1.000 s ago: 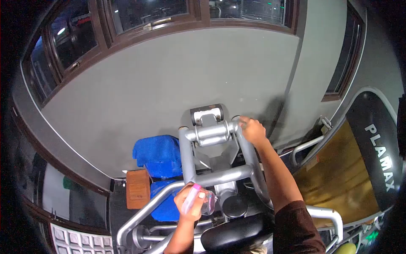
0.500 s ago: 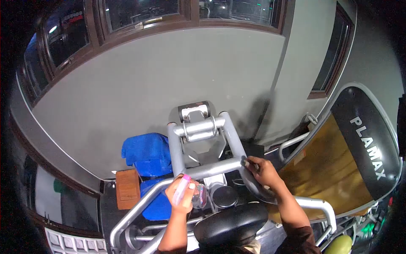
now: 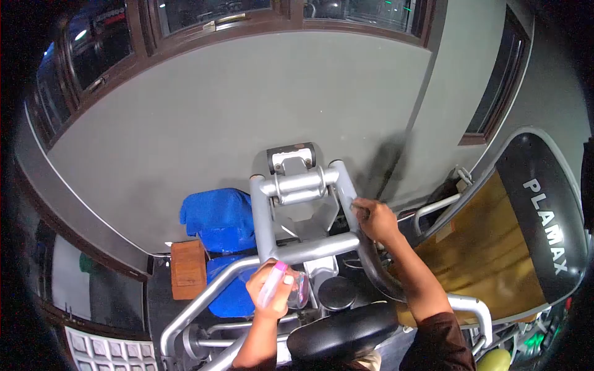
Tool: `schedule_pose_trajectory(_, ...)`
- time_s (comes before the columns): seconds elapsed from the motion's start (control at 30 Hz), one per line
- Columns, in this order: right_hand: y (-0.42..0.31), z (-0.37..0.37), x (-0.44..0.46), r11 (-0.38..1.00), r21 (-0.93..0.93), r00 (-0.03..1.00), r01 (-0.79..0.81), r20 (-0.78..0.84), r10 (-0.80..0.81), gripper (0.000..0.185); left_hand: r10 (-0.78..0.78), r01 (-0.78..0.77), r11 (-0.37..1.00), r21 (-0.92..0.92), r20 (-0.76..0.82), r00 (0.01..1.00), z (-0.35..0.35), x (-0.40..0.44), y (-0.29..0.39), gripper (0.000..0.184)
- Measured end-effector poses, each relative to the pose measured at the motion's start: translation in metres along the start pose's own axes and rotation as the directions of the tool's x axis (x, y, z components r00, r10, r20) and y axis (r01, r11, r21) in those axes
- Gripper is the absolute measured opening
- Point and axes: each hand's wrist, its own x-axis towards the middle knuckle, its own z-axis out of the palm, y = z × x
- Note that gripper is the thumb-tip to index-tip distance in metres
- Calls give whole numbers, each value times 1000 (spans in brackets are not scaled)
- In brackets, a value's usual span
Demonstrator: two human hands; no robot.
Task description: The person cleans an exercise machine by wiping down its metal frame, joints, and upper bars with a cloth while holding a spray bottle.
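My left hand [image 3: 270, 290] is wrapped round a clear bottle [image 3: 299, 290] with a pink-topped part [image 3: 273, 283], over the lower left of a silver tubular frame [image 3: 315, 248]. On the frame's right upright [image 3: 348, 196], my right hand [image 3: 376, 221] has its fingers curled against the tube. Something small and greyish shows at those fingertips, too small to name. A black padded cushion [image 3: 343, 331] and a round black cap [image 3: 337, 293] lie below the frame's crossbar.
Blue cloth [image 3: 218, 219] and a brown wooden block [image 3: 188, 270] are at the left. A large board marked PLAMAX [image 3: 541, 216] leans at the right. Behind the frame rises a grey wall [image 3: 247, 105] under windows.
My right hand went down the right upright to the crossbar joint, then back up partway. My left hand still holds the bottle. The view has shifted slightly.
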Motion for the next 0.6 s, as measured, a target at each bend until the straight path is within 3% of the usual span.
schedule_pose_trajectory(0.23,-31,6,89,984,-88,987,-153,30,157,35,37,-37,999,21,-9,999,2,0,1,13)
schedule_pose_trajectory(0.33,-27,16,119,989,-52,990,-138,-9,138,37,57,-57,998,-16,-19,998,4,1,0,11)
schedule_pose_trajectory(0.43,-28,20,133,993,-16,993,-115,-8,114,36,42,-42,995,87,3,999,3,-1,-2,10)
schedule_pose_trajectory(0.6,-22,18,117,998,-21,998,-58,-15,58,33,6,-7,998,69,9,1000,3,-1,-2,12)
